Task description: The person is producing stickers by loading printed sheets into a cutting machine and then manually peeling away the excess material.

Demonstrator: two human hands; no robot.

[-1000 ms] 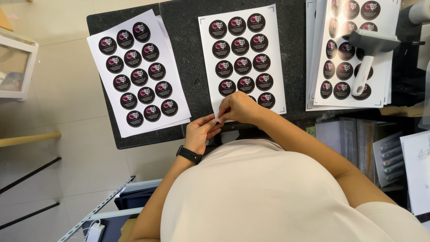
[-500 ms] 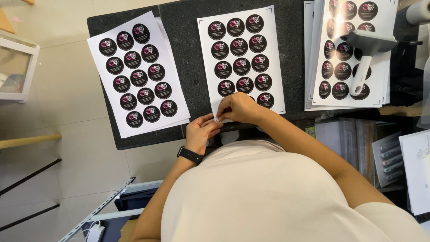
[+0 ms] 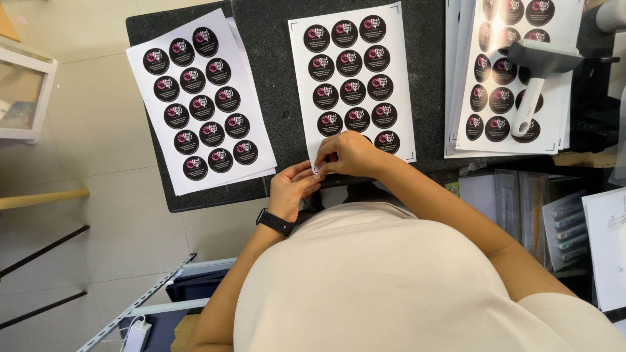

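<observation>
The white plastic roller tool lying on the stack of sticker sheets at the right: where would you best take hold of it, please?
Probably by its straight white handle, coming from above and the near side. The white plastic roller tool lies flat on the stack of white sticker sheets, wide grey head away, handle end pointing back towards the person and free. Both hands, left hand and right hand, are at the middle sheet.

head cam | looks steeply down over torso | dark worktop (image 3: 274, 98) near | single view

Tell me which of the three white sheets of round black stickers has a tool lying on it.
The right-hand white sheet of round black stickers, on a stack: a white-handled roller tool lies across it. The other two carry nothing.
</observation>
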